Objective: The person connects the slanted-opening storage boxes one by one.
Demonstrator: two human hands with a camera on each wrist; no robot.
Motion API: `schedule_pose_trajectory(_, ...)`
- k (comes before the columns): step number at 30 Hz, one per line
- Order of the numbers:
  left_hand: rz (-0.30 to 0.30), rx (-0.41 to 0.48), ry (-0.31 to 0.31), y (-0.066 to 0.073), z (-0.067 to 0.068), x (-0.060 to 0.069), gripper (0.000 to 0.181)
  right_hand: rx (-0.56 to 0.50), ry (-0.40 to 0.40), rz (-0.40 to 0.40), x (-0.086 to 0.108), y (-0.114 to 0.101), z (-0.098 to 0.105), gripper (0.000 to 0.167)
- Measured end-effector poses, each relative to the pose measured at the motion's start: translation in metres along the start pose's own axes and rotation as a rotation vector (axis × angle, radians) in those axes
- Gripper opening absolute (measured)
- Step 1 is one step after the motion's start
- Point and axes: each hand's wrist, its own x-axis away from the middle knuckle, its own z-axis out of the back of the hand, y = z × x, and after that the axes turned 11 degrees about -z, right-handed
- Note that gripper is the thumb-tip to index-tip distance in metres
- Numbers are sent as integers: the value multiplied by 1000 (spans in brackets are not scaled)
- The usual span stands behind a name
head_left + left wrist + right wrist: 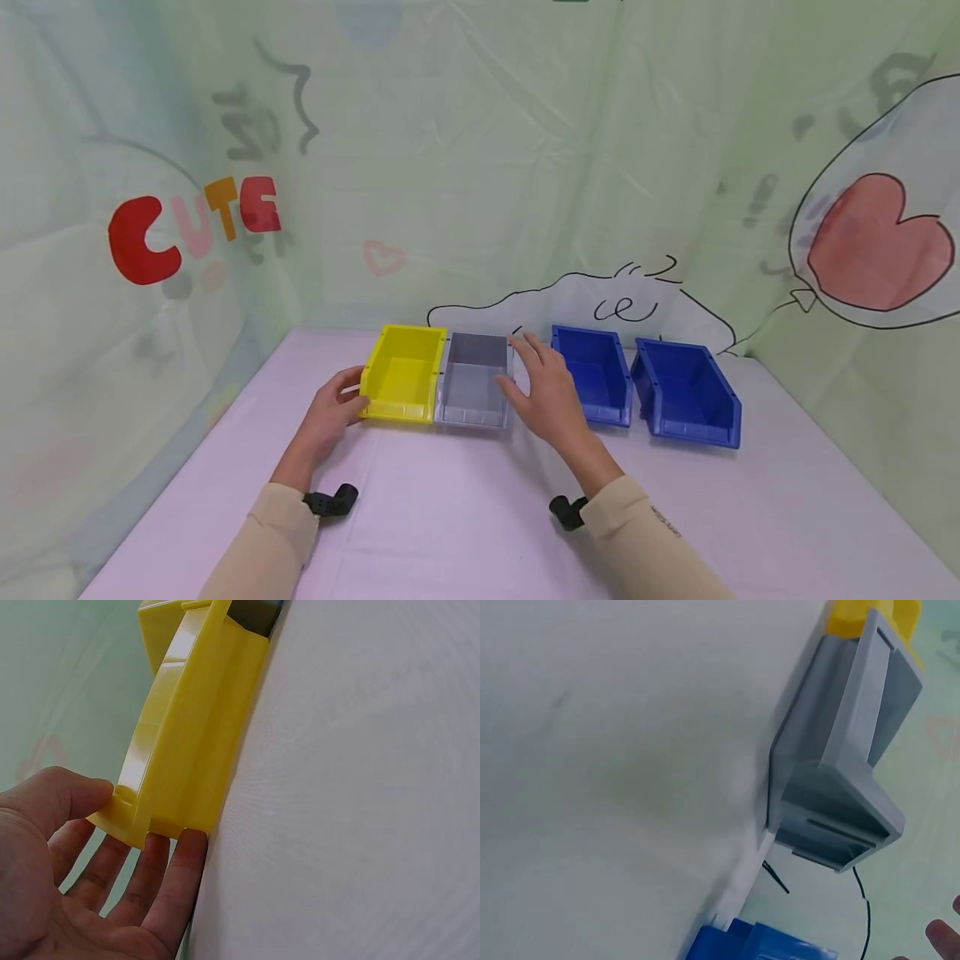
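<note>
A yellow bin [401,375] and a grey bin [476,383] stand side by side, touching, on the white-covered table. At the yellow bin's left side is my left hand [330,412]; in the left wrist view its thumb and fingertips touch the end of the yellow bin [187,727]. My right hand [549,392] is beside the grey bin's right side, fingers spread and relaxed. The right wrist view shows only fingertips [943,939] at the lower right edge, apart from the grey bin [840,765].
Right of my right hand stands a blue bin [596,375], with another blue bin [690,392] a little further right, slightly turned. A printed curtain [450,167] hangs behind and beside the table [435,533].
</note>
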Motion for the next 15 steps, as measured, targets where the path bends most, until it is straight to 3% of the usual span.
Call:
schedule_pose_trajectory(11, -5, -12, -3, 2, 0, 2, 61, 9, 102, -171, 0, 28, 17, 61)
schedule_pose_trajectory(15, 0, -19, -3, 3, 0, 1, 61, 18, 142, -198, 0, 40, 24, 59)
